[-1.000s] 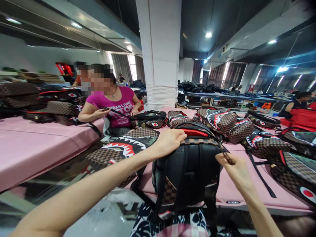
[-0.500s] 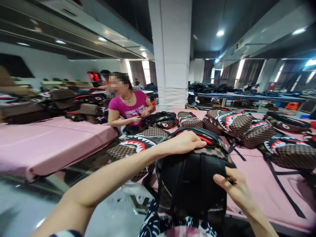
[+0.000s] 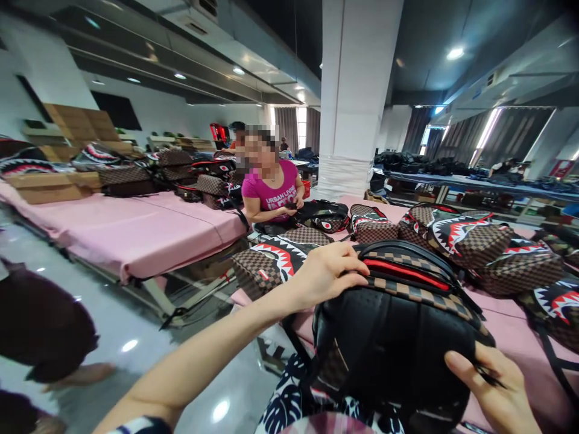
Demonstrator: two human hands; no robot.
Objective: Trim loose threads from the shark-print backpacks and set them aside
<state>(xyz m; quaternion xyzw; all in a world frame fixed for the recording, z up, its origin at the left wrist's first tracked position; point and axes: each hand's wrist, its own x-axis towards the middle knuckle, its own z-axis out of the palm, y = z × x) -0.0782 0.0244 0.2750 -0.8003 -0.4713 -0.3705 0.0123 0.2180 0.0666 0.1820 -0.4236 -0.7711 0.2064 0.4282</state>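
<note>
A black-and-brown checkered backpack (image 3: 393, 343) stands upright close in front of me, its plain black back panel facing me. Its top zip opening (image 3: 407, 274) shows a red edge. My left hand (image 3: 337, 271) is closed on the top edge at the left end of that opening. Low on the backpack's right side, my right hand (image 3: 502, 377) grips the edge, thumb on the black panel. A thin dark object (image 3: 491, 376) pokes out from this hand; its kind is unclear. Another backpack with a shark-mouth print (image 3: 271, 259) lies just beyond my left hand.
Several shark-print backpacks (image 3: 474, 232) lie on the pink-covered table (image 3: 502, 316). Across it, a co-worker in a magenta shirt (image 3: 275, 190) handles a dark item. A second pink table (image 3: 181, 235) holds bags and a cardboard box (image 3: 49, 187). A white column (image 3: 357, 108) stands behind.
My view has swung left, bringing more of the left table and a dark-clothed person at the left edge into sight. The zip opening's red edge shows more beside my left hand.
</note>
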